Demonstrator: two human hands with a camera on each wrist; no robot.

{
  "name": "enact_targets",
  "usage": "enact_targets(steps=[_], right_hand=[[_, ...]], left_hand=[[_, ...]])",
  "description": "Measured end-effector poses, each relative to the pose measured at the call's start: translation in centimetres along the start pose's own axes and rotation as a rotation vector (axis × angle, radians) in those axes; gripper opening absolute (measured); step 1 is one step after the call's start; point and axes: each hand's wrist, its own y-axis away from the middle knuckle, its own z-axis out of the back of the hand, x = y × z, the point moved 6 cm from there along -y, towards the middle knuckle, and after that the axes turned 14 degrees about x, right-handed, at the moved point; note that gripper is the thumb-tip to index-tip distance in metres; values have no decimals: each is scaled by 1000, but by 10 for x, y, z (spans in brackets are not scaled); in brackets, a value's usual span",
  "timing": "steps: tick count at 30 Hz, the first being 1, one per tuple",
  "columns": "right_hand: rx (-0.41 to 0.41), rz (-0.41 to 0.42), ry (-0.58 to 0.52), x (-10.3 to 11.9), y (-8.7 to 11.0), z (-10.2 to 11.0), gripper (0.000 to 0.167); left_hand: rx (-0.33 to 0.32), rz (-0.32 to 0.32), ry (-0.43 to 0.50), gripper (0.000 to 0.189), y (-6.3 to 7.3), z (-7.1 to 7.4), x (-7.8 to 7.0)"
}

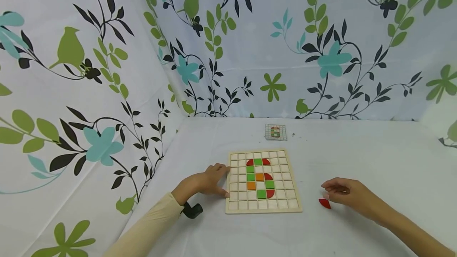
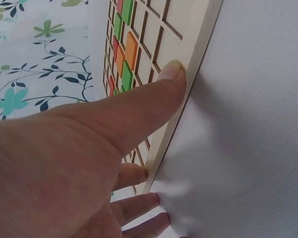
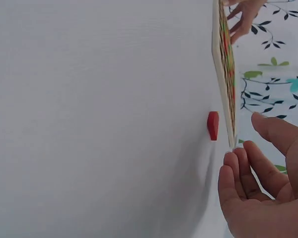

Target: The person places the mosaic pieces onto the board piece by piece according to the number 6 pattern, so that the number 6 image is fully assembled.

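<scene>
A wooden grid board [image 1: 238, 206] lies flat on the white table. Red rounded tiles [image 1: 270, 193], green squares [image 1: 262, 194] and orange squares [image 1: 251, 185] sit in its middle cells. My left hand [image 1: 213, 179] rests at the board's left edge. In the left wrist view, its thumb [image 2: 154, 101] lies on the rim and the other fingers touch the side. To the right of the board, my right hand [image 1: 344, 192] hovers with loosely bent fingers beside a loose red tile [image 1: 324, 203]. The right wrist view shows that tile [image 3: 213, 126] apart from the fingertips.
Behind the board lies a small card [image 1: 275, 132] with a similar coloured grid pattern. A patterned cloth [image 1: 228, 70] with leaves and birds hangs at the back and left. A black device [image 1: 192, 210] is at my left wrist.
</scene>
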Motion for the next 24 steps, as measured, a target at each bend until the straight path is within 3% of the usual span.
enact_targets(steps=[4,13,24], right_hand=[[2,8,14,-12,4,-4,39],[-33,36,198,-10,4,-11,52],[-33,91,304,-7,7,-14,41]], left_hand=[[9,4,-6,94,1,0,2],[0,-8,12,94,-10,-7,13],[-2,9,4,95,-12,-6,10]])
